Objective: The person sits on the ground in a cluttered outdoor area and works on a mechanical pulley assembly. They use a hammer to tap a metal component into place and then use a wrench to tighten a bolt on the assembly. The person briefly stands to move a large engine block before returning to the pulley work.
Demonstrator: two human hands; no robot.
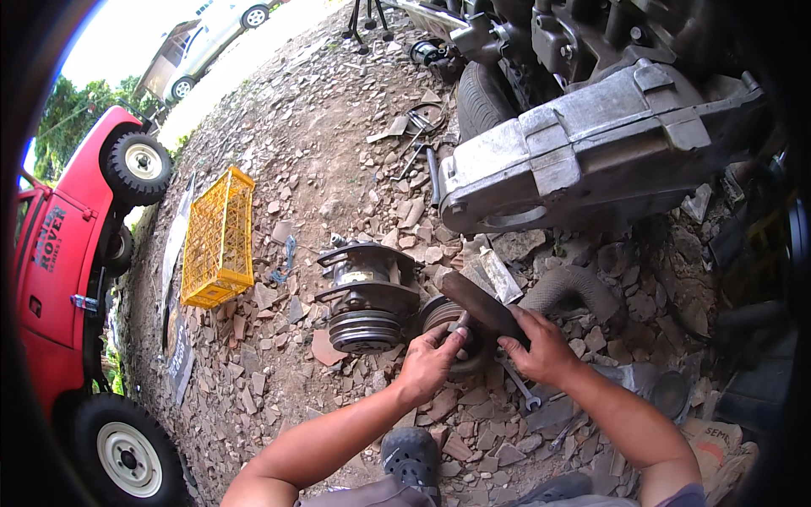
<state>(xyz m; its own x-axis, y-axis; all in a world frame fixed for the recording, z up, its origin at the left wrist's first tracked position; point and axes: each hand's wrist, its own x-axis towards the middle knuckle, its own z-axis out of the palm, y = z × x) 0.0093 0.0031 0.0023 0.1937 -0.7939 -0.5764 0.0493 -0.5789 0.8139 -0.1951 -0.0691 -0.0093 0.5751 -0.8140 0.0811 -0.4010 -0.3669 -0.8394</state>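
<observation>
Metal piece (461,320) is pinched by left fingers (434,335) at grooved wheel (438,313); dark bar (478,302) is clasped by right fingers (515,350). Steady alignment is advised.

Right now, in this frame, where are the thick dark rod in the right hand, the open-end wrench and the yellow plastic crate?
Thick dark rod (480,305): head view, middle of its length.
Open-end wrench (518,383): head view, on the shank.
Yellow plastic crate (221,289): head view, lower end wall.
</observation>
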